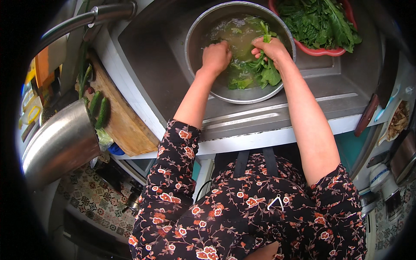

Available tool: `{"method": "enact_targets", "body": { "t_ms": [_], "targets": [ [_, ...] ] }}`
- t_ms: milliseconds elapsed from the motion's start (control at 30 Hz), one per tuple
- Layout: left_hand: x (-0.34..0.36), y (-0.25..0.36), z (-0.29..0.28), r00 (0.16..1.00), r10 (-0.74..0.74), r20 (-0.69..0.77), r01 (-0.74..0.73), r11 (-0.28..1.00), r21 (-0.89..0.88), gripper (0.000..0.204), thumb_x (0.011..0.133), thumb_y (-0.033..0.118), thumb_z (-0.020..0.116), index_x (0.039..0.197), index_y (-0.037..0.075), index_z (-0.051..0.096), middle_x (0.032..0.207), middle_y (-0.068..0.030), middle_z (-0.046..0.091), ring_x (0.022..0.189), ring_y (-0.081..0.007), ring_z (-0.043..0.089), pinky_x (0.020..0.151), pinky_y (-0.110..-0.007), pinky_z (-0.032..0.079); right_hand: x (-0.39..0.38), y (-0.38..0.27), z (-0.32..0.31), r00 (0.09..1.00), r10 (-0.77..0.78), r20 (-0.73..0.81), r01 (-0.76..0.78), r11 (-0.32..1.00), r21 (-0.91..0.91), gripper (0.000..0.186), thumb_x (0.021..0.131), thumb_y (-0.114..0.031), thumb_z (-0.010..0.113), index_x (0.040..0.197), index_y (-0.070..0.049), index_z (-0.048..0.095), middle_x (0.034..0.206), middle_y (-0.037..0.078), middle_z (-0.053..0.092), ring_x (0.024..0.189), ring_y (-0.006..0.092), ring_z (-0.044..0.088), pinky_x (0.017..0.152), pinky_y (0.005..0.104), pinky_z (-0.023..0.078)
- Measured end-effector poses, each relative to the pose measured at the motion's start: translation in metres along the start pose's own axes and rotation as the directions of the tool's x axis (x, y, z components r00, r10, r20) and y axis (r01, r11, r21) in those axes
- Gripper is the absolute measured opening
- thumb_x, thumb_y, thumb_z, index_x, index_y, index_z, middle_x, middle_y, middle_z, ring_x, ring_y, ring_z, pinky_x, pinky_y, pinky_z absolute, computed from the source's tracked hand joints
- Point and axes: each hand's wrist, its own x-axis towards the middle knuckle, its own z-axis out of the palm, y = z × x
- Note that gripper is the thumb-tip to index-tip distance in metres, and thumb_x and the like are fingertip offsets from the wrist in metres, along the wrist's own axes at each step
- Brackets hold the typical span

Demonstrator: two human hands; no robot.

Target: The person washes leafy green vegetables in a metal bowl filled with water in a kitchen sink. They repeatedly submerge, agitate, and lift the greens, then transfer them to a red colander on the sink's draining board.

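A large round metal basin [248, 102] of cloudy water stands in the sink [149, 52], with loose green leaves floating in it. On the basin's right side, my right hand [273, 48] is closed around a bunch of leafy greens [269, 74]; stems stick up above the fingers and the leaves hang into the water. My left hand [215, 56] is over the left half of the basin, its fingers curled at the water. The fingertips are hidden, so whatever they might hold does not show.
A red bowl [321, 52] heaped with greens [318, 25] sits at the sink's far right. A knife [367, 115] with a brown handle lies at the right edge. To the left are a faucet [69, 28], a wooden board [125, 125] and cucumbers [102, 112].
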Motion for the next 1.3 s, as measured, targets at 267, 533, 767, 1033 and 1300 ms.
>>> {"method": "enact_targets", "body": {
  "t_ms": [267, 533, 767, 1033, 1300],
  "targets": [
    [-0.023, 0.006, -0.011, 0.946, 0.252, 0.204, -0.313, 0.875, 0.369, 0.035, 0.068, 0.023, 0.064, 0.099, 0.011, 0.051, 0.092, -0.0089, 0.059, 0.097, -0.0265, 0.051, 0.086, -0.04, 0.034, -0.005, -0.005, 0.0, 0.991, -0.124, -0.047, 0.121, 0.99, -0.067, 0.012, 0.074, -0.01, 0.056, 0.082, -0.002, 0.058, 0.065, 0.006, 0.06, 0.051, 0.0112, 0.055, 0.043, 0.0244, 0.039],
    [-0.028, -0.024, -0.026, 0.871, 0.428, 0.24, -0.49, 0.79, 0.369, 0.02, 0.074, 0.015, 0.057, 0.094, 0.016, 0.059, 0.083, -0.0062, 0.061, 0.097, -0.0237, 0.05, 0.086, -0.037, 0.034, 0.01, 0.006, 0.0, 0.989, -0.15, -0.014, 0.149, 0.987, -0.051, 0.015, 0.074, -0.005, 0.053, 0.087, -0.003, 0.059, 0.067, 0.007, 0.062, 0.049, 0.0099, 0.052, 0.044, 0.0228, 0.036],
    [-0.028, -0.019, -0.047, 0.96, 0.137, 0.245, -0.041, 0.932, -0.36, 0.012, 0.082, 0.017, 0.055, 0.084, 0.007, 0.061, 0.079, -0.0022, 0.061, 0.075, -0.0162, 0.054, 0.069, -0.027, 0.04, 0.012, 0.011, -0.005, 0.996, -0.077, 0.042, 0.084, 0.978, -0.191, 0.019, 0.076, -0.01, 0.051, 0.092, -0.004, 0.059, 0.071, 0.007, 0.063, 0.051, 0.0088, 0.053, 0.042, 0.0229, 0.034],
    [-0.04, -0.021, -0.039, 0.924, 0.13, 0.359, 0.266, 0.458, -0.848, 0.029, 0.086, 0.022, 0.052, 0.106, 0.001, 0.054, 0.086, -0.0016, 0.06, 0.08, -0.0075, 0.053, 0.076, -0.022, 0.041, -0.007, 0.003, 0.014, 0.945, 0.114, 0.307, -0.104, 0.993, -0.049, 0.029, 0.08, -0.035, 0.055, 0.096, -0.012, 0.06, 0.078, -0.001, 0.062, 0.061, 0.0039, 0.049, 0.048, 0.0184, 0.029],
    [-0.036, 0.005, -0.006, 0.994, 0.048, 0.098, 0.019, 0.809, -0.587, 0.034, 0.071, 0.028, 0.066, 0.095, 0.004, 0.06, 0.072, -0.0069, 0.061, 0.066, -0.0147, 0.056, 0.065, -0.028, 0.044, 0.001, 0.015, 0.017, 0.961, -0.024, 0.276, 0.004, 0.997, 0.072, 0.038, 0.067, -0.033, 0.07, 0.098, -0.013, 0.061, 0.083, -0.005, 0.058, 0.071, 0.005, 0.047, 0.053, 0.0212, 0.03]
  ]
}}
